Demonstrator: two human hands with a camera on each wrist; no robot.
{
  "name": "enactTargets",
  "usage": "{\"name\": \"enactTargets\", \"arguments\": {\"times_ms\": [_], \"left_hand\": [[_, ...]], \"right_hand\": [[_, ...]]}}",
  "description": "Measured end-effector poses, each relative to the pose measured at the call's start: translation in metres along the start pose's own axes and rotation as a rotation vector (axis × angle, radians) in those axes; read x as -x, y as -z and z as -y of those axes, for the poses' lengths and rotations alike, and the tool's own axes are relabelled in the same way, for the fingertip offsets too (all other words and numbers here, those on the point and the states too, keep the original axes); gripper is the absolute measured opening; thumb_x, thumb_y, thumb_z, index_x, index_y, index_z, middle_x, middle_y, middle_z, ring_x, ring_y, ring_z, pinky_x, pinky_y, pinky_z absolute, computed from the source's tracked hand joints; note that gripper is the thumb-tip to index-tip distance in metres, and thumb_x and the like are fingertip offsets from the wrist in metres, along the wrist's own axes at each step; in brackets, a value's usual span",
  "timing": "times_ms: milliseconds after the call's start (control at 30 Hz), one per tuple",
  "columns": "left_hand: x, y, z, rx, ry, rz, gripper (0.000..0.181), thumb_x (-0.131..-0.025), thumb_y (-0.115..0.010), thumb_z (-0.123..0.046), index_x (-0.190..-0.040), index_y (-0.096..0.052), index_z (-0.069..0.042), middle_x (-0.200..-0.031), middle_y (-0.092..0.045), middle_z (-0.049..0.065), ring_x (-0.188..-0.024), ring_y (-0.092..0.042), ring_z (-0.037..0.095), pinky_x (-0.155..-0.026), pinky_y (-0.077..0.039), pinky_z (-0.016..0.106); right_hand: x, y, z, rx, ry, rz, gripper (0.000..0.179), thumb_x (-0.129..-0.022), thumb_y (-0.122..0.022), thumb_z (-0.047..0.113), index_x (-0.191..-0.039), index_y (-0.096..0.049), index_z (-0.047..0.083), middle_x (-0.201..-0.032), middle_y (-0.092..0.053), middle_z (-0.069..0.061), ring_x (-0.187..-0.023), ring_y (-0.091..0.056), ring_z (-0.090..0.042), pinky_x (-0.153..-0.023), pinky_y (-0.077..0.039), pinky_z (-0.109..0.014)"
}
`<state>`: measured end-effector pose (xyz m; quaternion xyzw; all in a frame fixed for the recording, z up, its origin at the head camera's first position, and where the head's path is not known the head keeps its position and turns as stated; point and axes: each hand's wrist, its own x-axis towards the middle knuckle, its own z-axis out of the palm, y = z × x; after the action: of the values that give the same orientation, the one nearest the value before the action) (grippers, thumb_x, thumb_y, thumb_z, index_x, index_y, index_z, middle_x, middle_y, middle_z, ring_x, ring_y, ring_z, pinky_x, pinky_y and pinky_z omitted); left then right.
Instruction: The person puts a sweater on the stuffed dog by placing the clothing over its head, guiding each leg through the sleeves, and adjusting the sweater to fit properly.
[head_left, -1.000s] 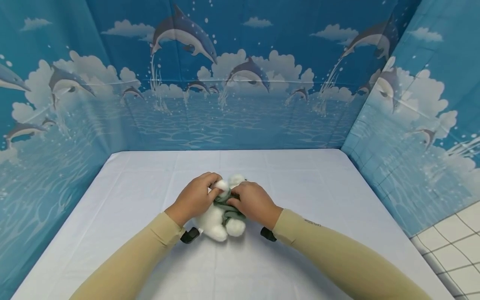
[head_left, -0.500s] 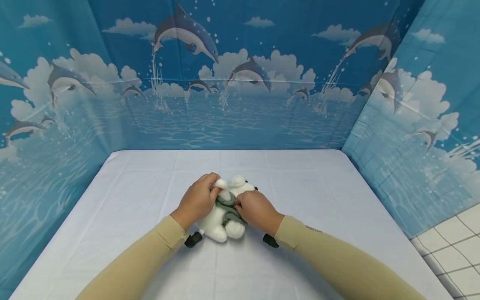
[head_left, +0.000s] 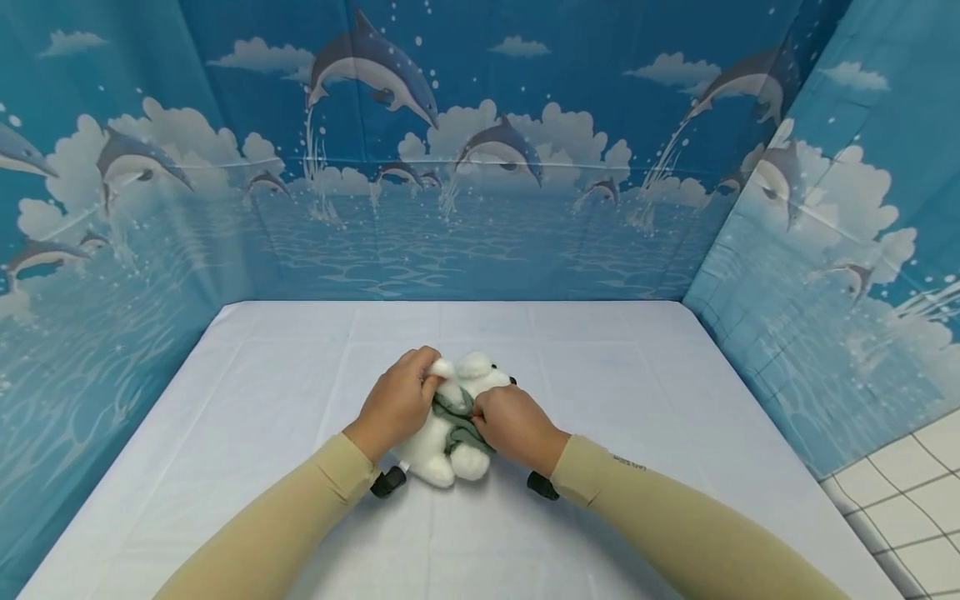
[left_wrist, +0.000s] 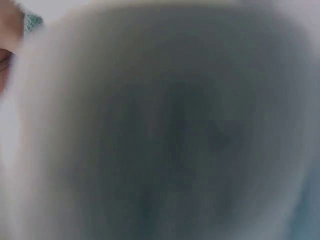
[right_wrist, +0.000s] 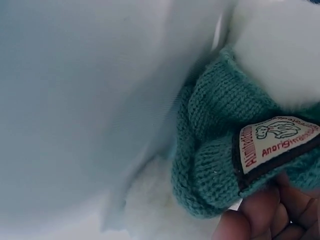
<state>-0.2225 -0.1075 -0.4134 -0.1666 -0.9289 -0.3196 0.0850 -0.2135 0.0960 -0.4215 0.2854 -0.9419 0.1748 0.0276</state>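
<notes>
A white plush animal (head_left: 431, 454) lies on the table in the head view, its dark nose pointing to the right. Bunched around its upper body is a green knitted sweater (head_left: 459, 433). My left hand (head_left: 393, 402) pinches a raised white paw (head_left: 448, 387) beside the head. At the sweater's right side, my right hand (head_left: 519, 427) has its fingers curled on the knit. The right wrist view shows the fingertips (right_wrist: 257, 212) at the lower edge of the sweater, just below a sewn label (right_wrist: 277, 140). A blurred pale mass fills most of the left wrist view.
White cloth covers the table (head_left: 600, 358). Blue dolphin-print curtains (head_left: 480, 233) enclose it at the back and sides. White tiles (head_left: 911, 492) show beyond the right edge. A black wrist-camera mount (head_left: 390, 482) hangs under the left wrist.
My right hand has moved slightly down and right, its fingers curling on the sweater, uncovering the plush animal's head. My left hand has kept hold of the paw and barely shifted.
</notes>
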Motion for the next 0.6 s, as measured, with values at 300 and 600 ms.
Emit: {"name": "enactTargets", "arguments": {"times_ms": [300,600], "left_hand": [[0.0001,-0.0012,0.0002,-0.001,0.014,0.015,0.007,-0.110,-0.059,-0.025,-0.114,-0.059,-0.019,-0.103,-0.062,0.003,-0.080,-0.055,0.018,-0.072,-0.050,0.038],[-0.0004,0.0022,-0.0041,-0.015,-0.016,0.039,0.013,-0.108,-0.063,-0.030,-0.119,-0.063,-0.023,-0.111,-0.065,0.003,-0.080,-0.060,0.015,-0.072,-0.053,0.036]], "right_hand": [[0.0011,-0.0020,-0.0012,-0.006,-0.015,0.008,0.022,-0.099,-0.071,0.008,-0.078,-0.076,0.011,-0.067,-0.068,0.004,-0.056,-0.051,-0.004,-0.058,-0.048,-0.024],[0.0028,0.0038,-0.0045,-0.056,-0.009,0.021,0.018,-0.100,-0.073,0.014,-0.083,-0.078,0.012,-0.069,-0.069,0.005,-0.058,-0.053,-0.003,-0.060,-0.049,-0.024]]}}
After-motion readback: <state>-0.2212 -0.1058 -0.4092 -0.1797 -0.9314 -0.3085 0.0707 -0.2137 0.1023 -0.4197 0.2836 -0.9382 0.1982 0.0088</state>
